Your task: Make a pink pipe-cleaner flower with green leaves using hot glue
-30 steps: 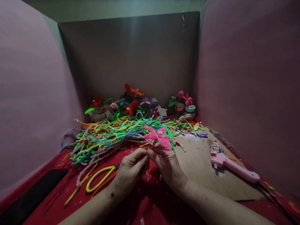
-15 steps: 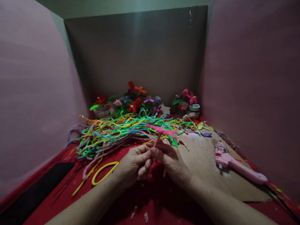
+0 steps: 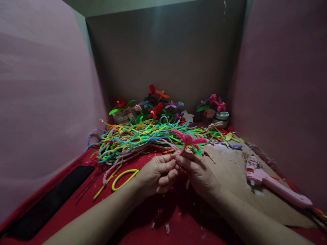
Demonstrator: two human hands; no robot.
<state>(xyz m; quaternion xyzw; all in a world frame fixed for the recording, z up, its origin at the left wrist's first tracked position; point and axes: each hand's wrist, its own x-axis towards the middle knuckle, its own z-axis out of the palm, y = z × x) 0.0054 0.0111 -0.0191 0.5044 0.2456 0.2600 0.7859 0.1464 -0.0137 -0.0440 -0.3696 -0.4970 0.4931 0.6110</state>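
A pink pipe-cleaner flower stands tilted above my fingertips, its petals spread. The fingers of my left hand are closed in a pinch at the lower end of its stem. Beside it, my right hand grips the stem just under the petals between thumb and fingers. Both hands meet at the stem, and most of it is hidden behind the fingertips. Right behind the flower lies a heap of coloured pipe cleaners.
A pink glue gun rests on a cardboard sheet at right. Yellow-handled scissors or pliers lie by my left wrist, beyond them a black strip. Finished flowers and a lidded jar stand at the back.
The pink flower has turned, so its petals now face more towards me. The whole scene has shifted to the right in view. Both hands keep their hold on the stem.
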